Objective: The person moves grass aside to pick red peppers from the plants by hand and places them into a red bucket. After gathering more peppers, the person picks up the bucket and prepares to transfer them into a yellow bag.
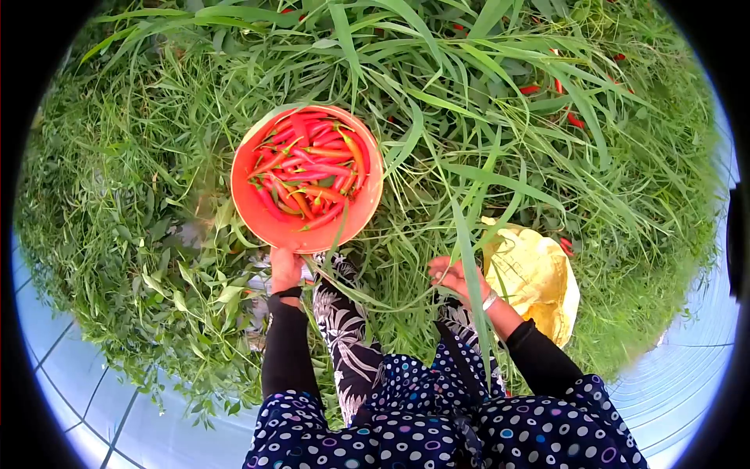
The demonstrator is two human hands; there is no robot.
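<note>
My left hand (286, 268) is closed on the near rim of an orange-red plastic bucket (266, 228); its fingers are partly hidden by the bucket. Inside lie many red chili peppers (312, 168) with green stems, a few of them more orange. To the right, my right hand (459, 281) is open, its fingers loosely apart, with no object visible in it. Long grass blades pass in front of that hand. Just beside it is a yellow sack (535, 273), crumpled and standing in the grass.
Tall grass (422, 102) and leafy plants (172, 289) surround me and hang near the bucket. Loose red chilies (576, 119) show among the leaves at upper right, and another chili (566, 247) beside the sack. My legs (344, 336) are between my hands.
</note>
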